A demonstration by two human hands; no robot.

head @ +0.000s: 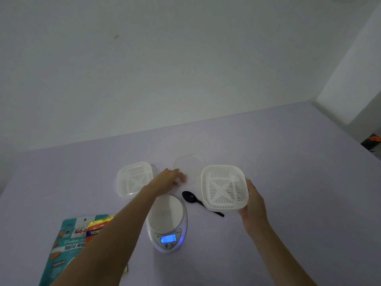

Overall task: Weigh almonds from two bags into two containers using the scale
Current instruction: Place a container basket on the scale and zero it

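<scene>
My right hand (254, 205) grips the right edge of a white slotted square container (224, 188) and holds it tilted above the table. My left hand (171, 178) reaches forward and touches the near-left edge of a clear lid (190, 167) lying flat on the table. A second white container (135, 178) sits at the left, lid on. The oval white scale (167, 221) stands in front of me with a lit blue display and a bare platform. A teal roasted-almond bag (61, 248) and an orange-and-gold bag (97, 228) lie at the lower left, partly under my left forearm.
A black plastic spoon (193, 200) lies right of the scale, its handle running under the held container. The lilac table (288, 162) meets a white wall at the back. A dark and orange object (372, 141) sits past the table's right edge.
</scene>
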